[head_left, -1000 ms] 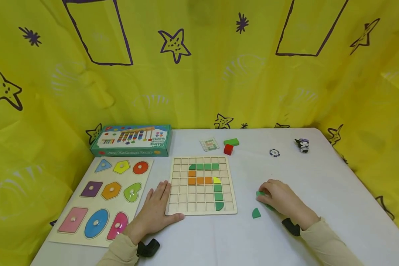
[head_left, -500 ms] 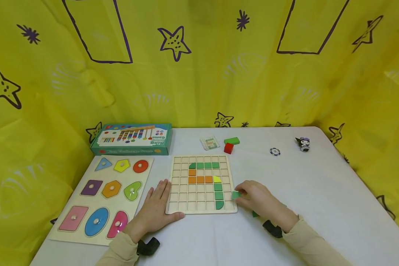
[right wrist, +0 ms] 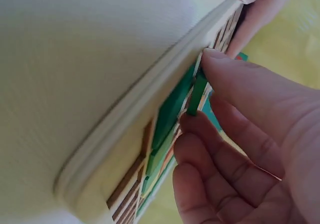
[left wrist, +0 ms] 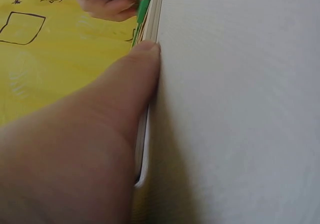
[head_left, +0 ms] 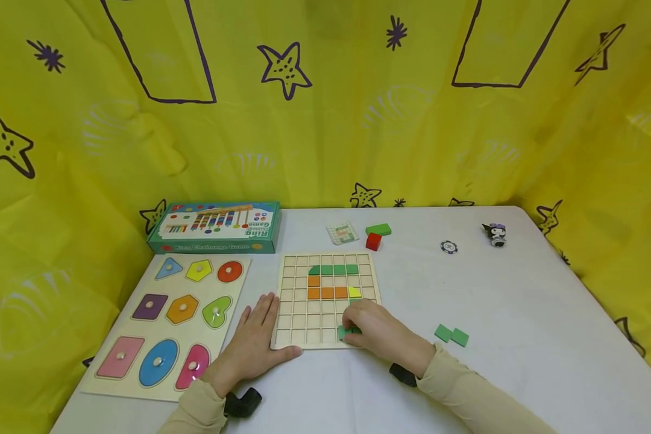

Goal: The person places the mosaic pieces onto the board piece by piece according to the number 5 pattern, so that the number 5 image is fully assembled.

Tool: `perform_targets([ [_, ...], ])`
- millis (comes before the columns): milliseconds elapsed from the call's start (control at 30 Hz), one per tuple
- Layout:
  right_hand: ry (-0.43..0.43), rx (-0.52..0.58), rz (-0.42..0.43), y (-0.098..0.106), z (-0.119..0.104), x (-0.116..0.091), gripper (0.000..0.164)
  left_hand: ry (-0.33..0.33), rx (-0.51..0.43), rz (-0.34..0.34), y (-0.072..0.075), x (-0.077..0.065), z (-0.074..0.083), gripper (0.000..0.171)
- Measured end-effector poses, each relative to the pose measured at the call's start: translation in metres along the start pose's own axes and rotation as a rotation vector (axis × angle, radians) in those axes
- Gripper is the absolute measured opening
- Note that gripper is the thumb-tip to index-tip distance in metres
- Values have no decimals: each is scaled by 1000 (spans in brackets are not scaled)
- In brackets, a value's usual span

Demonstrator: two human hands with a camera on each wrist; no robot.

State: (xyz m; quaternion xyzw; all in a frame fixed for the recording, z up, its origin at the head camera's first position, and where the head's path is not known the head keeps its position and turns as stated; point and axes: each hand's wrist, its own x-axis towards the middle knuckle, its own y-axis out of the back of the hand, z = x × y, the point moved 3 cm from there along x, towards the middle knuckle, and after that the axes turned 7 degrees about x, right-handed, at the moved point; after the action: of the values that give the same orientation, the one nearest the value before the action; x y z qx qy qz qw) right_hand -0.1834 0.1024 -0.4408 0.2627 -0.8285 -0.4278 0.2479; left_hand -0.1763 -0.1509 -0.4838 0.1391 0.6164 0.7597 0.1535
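A wooden grid board (head_left: 301,322) lies mid-table, holding green, orange and yellow tiles. My right hand (head_left: 377,328) is over its lower right part, pinching a green tile (right wrist: 198,91) between thumb and fingertips. In the head view the tile is at the bottom row, just left of the green column that my hand mostly hides. A seated green tile (right wrist: 172,103) lies right beside it in the right wrist view. My left hand (head_left: 252,340) rests with straight fingers along the board's left edge, its thumb (left wrist: 142,58) at the front edge.
Two loose green tiles (head_left: 451,334) lie to the right. A knobbed shape puzzle (head_left: 154,313) lies left, a game box (head_left: 217,229) behind it. At the back are a pattern card (head_left: 342,234), a green block (head_left: 378,229), a red block (head_left: 374,242), a chip (head_left: 449,247) and a figurine (head_left: 496,235).
My right hand has picked up a green tile from the table at right and carried it left onto the board's bottom row. The left hand has stayed at the board's edge.
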Motion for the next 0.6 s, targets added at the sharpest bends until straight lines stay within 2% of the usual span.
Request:
perform_targets([
  [267, 76, -86, -31, 0, -3, 1, 7, 19, -16, -10, 0, 1, -1, 114],
  [367, 82, -66, 6, 8, -1, -8, 6, 24, -27, -13, -1, 0, -2, 115],
  [500, 22, -91, 110, 32, 18, -33, 13, 15, -28, -14, -1, 0, -1, 115],
  [600, -97, -151, 168, 52, 39, -59, 16, 9, -23, -12, 0, 0, -1, 115],
])
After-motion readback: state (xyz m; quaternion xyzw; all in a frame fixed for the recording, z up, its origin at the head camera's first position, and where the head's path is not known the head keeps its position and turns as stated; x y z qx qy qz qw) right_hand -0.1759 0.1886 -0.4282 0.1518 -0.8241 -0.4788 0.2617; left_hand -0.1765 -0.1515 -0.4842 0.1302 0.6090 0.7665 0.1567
